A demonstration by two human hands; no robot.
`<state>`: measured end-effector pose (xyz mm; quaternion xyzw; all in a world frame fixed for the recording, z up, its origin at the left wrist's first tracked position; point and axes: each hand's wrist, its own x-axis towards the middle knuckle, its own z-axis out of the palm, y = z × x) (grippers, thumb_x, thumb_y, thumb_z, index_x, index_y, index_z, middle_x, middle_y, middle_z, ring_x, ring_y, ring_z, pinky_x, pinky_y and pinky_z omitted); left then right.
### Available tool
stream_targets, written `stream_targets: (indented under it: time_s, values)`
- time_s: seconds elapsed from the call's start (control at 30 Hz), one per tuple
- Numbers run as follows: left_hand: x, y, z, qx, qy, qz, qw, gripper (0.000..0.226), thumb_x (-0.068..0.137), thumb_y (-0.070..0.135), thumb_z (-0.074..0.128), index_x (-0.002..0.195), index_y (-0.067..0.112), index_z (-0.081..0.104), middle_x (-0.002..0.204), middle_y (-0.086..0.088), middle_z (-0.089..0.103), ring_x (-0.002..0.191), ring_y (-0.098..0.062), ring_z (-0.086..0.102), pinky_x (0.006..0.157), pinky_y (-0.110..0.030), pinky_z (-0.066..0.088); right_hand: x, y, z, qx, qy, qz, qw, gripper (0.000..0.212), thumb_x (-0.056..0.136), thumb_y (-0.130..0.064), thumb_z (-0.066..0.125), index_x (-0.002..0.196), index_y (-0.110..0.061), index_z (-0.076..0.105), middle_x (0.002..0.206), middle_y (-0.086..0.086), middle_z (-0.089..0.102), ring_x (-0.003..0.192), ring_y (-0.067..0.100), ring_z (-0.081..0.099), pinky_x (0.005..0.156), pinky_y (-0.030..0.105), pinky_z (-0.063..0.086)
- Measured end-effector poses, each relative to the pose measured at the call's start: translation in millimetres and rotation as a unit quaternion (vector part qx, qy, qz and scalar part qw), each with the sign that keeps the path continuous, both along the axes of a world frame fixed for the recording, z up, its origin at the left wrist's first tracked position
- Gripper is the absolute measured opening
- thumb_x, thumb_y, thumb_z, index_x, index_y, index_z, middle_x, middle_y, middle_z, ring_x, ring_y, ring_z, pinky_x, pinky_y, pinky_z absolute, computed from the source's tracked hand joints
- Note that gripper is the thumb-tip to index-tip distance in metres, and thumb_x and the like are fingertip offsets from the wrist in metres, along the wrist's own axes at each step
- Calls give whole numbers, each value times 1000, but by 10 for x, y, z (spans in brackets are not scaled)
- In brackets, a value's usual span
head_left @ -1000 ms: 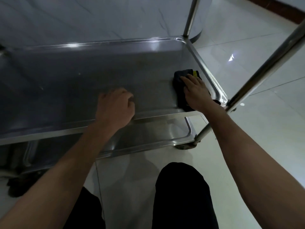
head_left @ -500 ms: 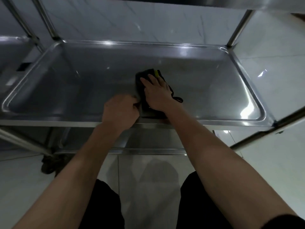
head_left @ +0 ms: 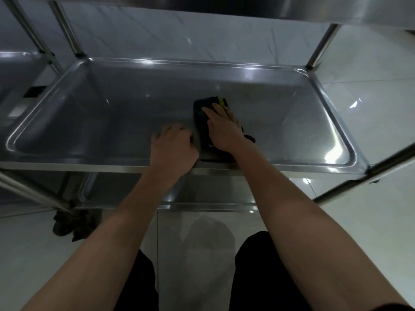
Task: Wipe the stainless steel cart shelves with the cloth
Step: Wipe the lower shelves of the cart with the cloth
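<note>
Fingers point(head_left: 210, 111) of the right hand point(head_left: 224, 129) lay straight and close together, pressed flat on the cloth point(head_left: 201, 122), palm down. The cloth was dark, with a thin yellow strip showing at its far edge and a dark loop trailing out beside the wrist; it lay bunched on the middle shelf point(head_left: 112, 122) of the steel cart, near the front rim and a little right of centre. Just to its left, the left hand point(head_left: 174, 149) rested at the front rim of the same shelf, knuckles up and fingers curled downward; whether they gripped the edge could not be told. The two hands sat close, the cloth's left edge between them.

Both bare forearms reached in from below the frame over dark trousers point(head_left: 258, 277). The shelf was a shallow tray with rounded corners and a raised lip. Upright posts point(head_left: 67, 28) stood at its corners, an upper shelf's underside point(head_left: 292, 7) crossed the top, and a lower shelf point(head_left: 202, 194) showed beneath. A dark caster point(head_left: 71, 223) sat on the pale tiled floor point(head_left: 370, 221) at the left.
</note>
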<state>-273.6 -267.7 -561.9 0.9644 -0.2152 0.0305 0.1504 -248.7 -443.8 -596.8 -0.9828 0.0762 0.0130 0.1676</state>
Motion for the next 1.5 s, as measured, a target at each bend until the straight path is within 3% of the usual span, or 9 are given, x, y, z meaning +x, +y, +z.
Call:
stream_targets:
  time_s: [0.17, 0.37, 0.5, 0.63, 0.87, 1.03, 1.23, 1.4, 1.5]
  values:
    - [-184, -536, 85, 20, 4, -49, 999, 30, 85, 21, 49, 109, 17, 67, 121, -5, 58, 121, -28, 47, 98, -45, 36, -296, -641, -30, -9, -12, -55, 998, 54, 103, -28, 28, 156, -31, 17, 166, 3, 8, 153, 28, 4, 122, 51, 13]
    - [-429, -1359, 124, 2, 9, -164, 986, 36, 91, 25, 45, 122, 22, 64, 130, 1, 56, 123, -24, 48, 100, -44, 39, -819, -1560, -38, -20, -3, -133, 991, 56, 98, -32, 24, 154, -30, 20, 165, 4, 14, 153, 30, 6, 121, 54, 15]
    - [-555, -1725, 41, 14, 22, -194, 981, 34, 90, 23, 46, 115, 23, 69, 127, 1, 58, 121, -24, 52, 99, -43, 40, -1207, -2155, 33, -25, -24, -216, 976, 54, 102, -25, 29, 155, -29, 22, 164, 6, 16, 153, 28, 8, 122, 50, 13]
    - [-529, -1785, -46, -7, 15, -184, 983, 35, 87, 22, 50, 113, 28, 72, 122, 5, 61, 116, -21, 55, 100, -44, 43, -1392, -2429, 85, -72, -36, -218, 973, 52, 103, -18, 33, 155, -20, 27, 164, 6, 19, 152, 26, 10, 123, 44, 12]
    - [-492, -1687, -80, -32, 18, -212, 977, 40, 88, 22, 50, 121, 30, 71, 131, 9, 60, 123, -19, 53, 105, -41, 41, -1351, -2394, 86, -49, -46, -226, 972, 53, 101, -26, 30, 154, -28, 29, 163, 6, 21, 149, 34, 17, 119, 51, 20]
    - [-374, -1415, -54, -65, 49, -225, 971, 34, 91, 21, 48, 114, 24, 73, 126, 5, 64, 119, -22, 57, 101, -39, 47, -1190, -2136, 118, -38, -37, -198, 979, 50, 105, -22, 30, 155, -25, 28, 164, 2, 18, 151, 31, 11, 123, 45, 12]
    - [-37, -685, -39, -40, 4, -129, 991, 32, 91, 26, 52, 117, 24, 71, 124, 1, 65, 118, -25, 56, 101, -42, 46, -731, -1654, 137, -18, -12, -170, 985, 52, 104, -28, 30, 155, -32, 21, 165, 2, 13, 151, 32, 7, 121, 54, 14]
    - [170, -141, -12, -20, -18, -38, 999, 39, 87, 33, 40, 98, 22, 75, 105, -3, 66, 105, -28, 59, 91, -44, 49, -158, -1029, 60, -39, 23, -99, 994, 63, 91, -40, 19, 154, -33, 17, 164, 0, 13, 152, 30, 7, 118, 57, 19]
    - [220, 118, -36, -40, 0, -9, 999, 31, 90, 25, 47, 98, 21, 77, 107, -4, 64, 106, -28, 58, 90, -42, 50, 191, -487, 55, -44, 28, -43, 998, 59, 97, -35, 28, 155, -31, 17, 165, 2, 12, 152, 30, 7, 119, 55, 17]
